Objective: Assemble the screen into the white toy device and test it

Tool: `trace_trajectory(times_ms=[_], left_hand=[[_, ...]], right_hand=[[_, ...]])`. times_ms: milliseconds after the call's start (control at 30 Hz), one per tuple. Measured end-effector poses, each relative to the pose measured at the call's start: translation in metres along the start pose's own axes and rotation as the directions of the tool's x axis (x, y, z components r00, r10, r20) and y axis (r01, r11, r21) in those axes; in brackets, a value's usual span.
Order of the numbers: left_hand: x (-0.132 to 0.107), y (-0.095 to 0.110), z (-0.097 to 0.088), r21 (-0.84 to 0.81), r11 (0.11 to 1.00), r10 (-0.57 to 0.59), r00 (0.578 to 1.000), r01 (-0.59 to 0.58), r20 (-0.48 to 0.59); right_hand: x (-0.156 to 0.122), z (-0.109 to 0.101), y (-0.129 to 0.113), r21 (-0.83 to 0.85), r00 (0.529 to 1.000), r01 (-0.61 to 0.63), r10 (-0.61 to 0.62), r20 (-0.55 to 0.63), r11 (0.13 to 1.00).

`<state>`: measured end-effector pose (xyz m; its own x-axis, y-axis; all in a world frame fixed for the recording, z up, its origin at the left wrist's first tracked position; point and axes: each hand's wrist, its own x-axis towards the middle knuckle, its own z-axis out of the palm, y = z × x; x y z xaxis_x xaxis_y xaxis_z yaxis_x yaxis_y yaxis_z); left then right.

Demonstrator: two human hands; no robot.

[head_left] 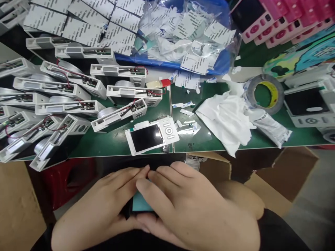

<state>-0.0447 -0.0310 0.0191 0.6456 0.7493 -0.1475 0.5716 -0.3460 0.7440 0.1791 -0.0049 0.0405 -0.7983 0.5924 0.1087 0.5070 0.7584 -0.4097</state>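
Two hands, left hand (104, 205) and right hand (188, 205), fingers (157, 190) closed over teal panel (140, 205)

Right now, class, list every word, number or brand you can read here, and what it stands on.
No text reads clearly.
Label sheets: rows of black print, too blurred.
Peeled strips in the clear bag: print too small.
Tape roll: red marks on yellow core, blurred.
Teal piece between left hand and right hand: no print shows.

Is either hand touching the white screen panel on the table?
No, the left hand and right hand both hold a teal piece below the table, apart from the white screen panel.
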Motion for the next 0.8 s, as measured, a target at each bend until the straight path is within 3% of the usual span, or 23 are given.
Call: trace_trajectory(times_ms=[200,433,500,600,667,800], left_hand=[[0.002,-0.014,-0.001,-0.288,0.954,-0.038,0.986,0.084,0.163],[0.017,-0.018,0.007,-0.508,0.847,-0.076,0.981,0.157,0.177],[0.016,-0.021,0.011,-0.636,0.749,-0.107,0.981,0.186,0.162],[0.012,-0.026,0.015,-0.855,0.476,-0.12,0.978,0.206,0.168],[0.011,-0.028,0.016,-0.907,0.365,-0.079,0.978,0.209,0.194],[0.019,-0.031,0.015,-0.883,0.445,0.071,0.977,0.15,0.201]], right_hand=[[-0.005,0.004,0.009,0.063,1.0,0.018,-0.018,0.0,0.998],[-0.012,-0.002,0.015,0.103,0.998,-0.061,0.059,0.023,0.993],[-0.015,-0.005,0.023,0.176,0.997,-0.047,0.056,-0.045,0.983],[-0.018,-0.003,0.036,0.254,0.984,0.048,-0.002,-0.18,0.966],[-0.019,0.002,0.042,0.303,0.963,0.083,0.001,-0.268,0.949],[-0.018,0.014,0.045,0.444,0.943,0.101,0.056,-0.327,0.89]])
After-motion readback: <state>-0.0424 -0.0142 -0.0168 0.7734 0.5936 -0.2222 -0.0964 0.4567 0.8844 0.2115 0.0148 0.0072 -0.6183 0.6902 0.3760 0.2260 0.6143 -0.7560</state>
